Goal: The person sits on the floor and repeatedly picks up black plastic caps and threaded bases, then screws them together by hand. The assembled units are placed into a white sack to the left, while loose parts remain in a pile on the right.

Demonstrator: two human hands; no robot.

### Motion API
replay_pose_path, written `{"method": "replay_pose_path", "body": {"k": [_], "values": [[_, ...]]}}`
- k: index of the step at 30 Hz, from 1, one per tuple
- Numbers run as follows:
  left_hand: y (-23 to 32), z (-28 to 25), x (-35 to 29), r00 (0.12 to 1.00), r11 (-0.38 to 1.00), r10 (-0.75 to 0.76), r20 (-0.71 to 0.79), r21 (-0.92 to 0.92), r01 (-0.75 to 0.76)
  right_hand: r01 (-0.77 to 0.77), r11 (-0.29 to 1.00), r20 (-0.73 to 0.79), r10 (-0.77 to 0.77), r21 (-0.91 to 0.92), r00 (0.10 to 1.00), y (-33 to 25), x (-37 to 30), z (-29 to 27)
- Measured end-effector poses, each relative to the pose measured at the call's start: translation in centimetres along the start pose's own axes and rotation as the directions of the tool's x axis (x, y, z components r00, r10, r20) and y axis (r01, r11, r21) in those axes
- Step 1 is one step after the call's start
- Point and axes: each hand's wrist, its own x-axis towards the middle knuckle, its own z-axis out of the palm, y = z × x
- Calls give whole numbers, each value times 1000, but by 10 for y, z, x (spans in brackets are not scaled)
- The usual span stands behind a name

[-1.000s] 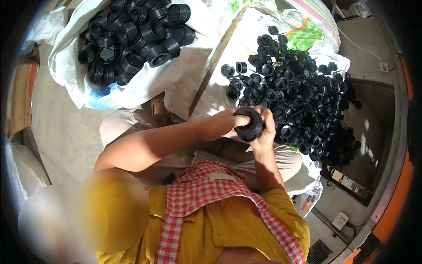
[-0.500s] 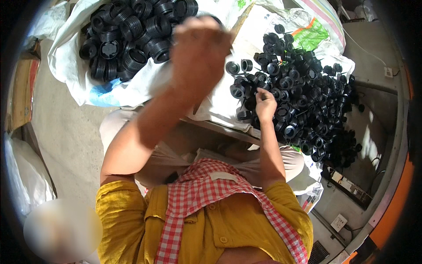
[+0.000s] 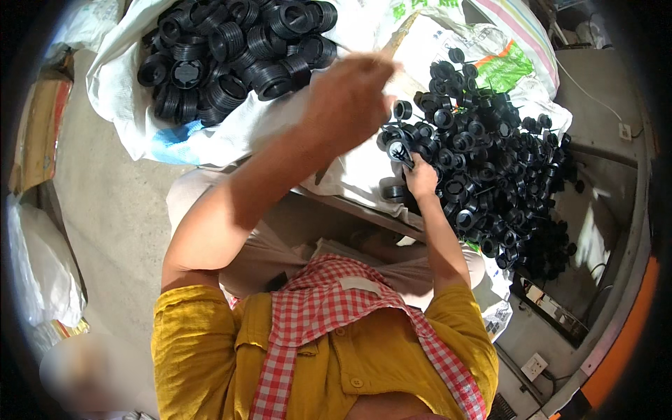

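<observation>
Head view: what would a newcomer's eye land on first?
Most likely the big heap of small black plastic caps on the right, against white sacking, then the larger ribbed black rings filling a white sack at upper left. Between them is the blurred left hand, with the right hand at the heap's left edge. The red-and-white checked apron stands out at lower centre.

the left grip point(image 3: 352, 105) is showing its back, too blurred for reading its closure; the left forearm point(image 3: 262, 178) is slanting below-left of it. the right grip point(image 3: 423, 178) is pinching, sitting lower and rightward of the other.
</observation>
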Motion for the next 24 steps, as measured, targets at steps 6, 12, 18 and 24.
{"method": "replay_pose_path", "body": {"k": [6,12,18,24], "values": [[15,72,-42,984,893,14,178,-445,68,570,804,-373,-483,169,792,-27,-53,-95],[27,60,-46,463,352,-30,886,-424,835,759,638,-465,-636,132,616,-54,-76,-131],[23,52,-49,632,669,731,257,-450,-591,-375,329,479,-340,867,809,-55,-113,-124],[34,35,-46,960,210,267,-82,-968,-141,-595,-245,-126,-964,766,236,-47,-125,-105]]}}
